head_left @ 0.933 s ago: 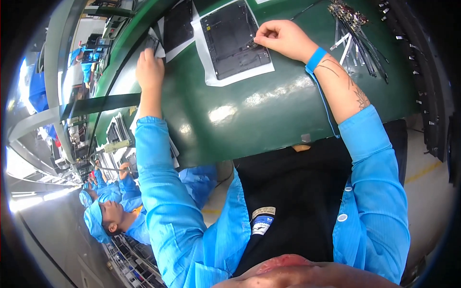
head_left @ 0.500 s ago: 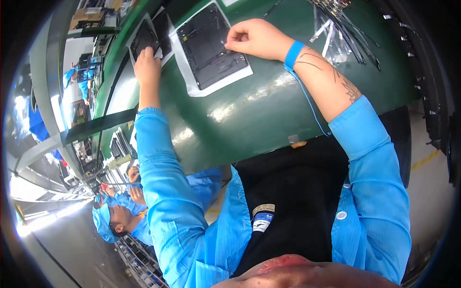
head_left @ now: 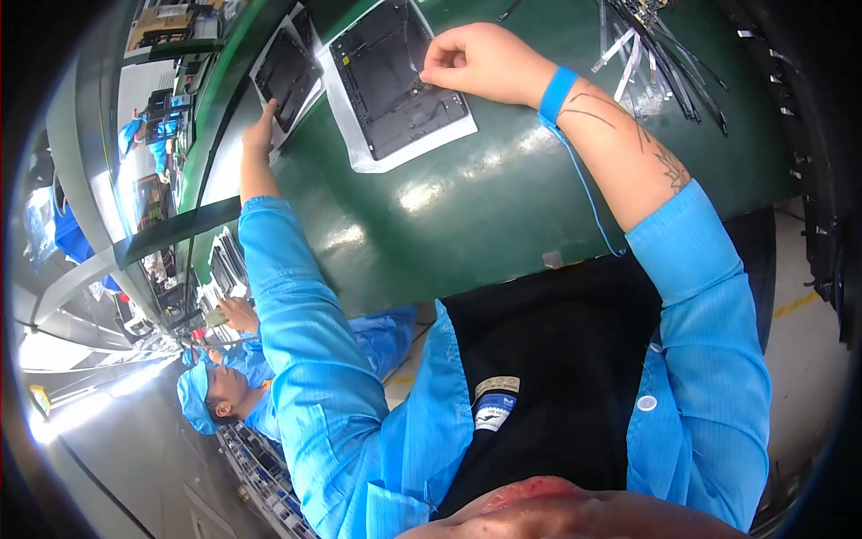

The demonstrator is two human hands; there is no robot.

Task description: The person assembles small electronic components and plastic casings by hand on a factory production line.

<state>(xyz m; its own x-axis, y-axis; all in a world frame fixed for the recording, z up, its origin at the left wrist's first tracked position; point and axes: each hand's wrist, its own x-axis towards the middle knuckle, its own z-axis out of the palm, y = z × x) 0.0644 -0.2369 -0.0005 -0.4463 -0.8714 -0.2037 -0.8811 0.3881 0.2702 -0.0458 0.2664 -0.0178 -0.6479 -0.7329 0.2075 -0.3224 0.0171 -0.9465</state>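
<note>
My right hand is closed in a pinch at the right edge of a black tablet housing. Whatever lies between its fingertips is too small to make out; a thin line runs up from them over the housing. Under this housing lies a white sheet. On the left, my left hand grips the near left edge of another dark panel with a pale border, its thumb showing and its other fingers mostly hidden. Behind that panel, part of one more dark panel shows.
A heap of black and silver strips lies at the far right of the green table. A blue wrist strap trails its cord toward the table's front edge. Leftward, a co-worker in a blue cap sits beside a metal frame.
The left panel has shifted right and nearer, overlapping the one behind. My left hand has turned and moved to its near left edge. My right hand keeps its pinch at the housing's edge.
</note>
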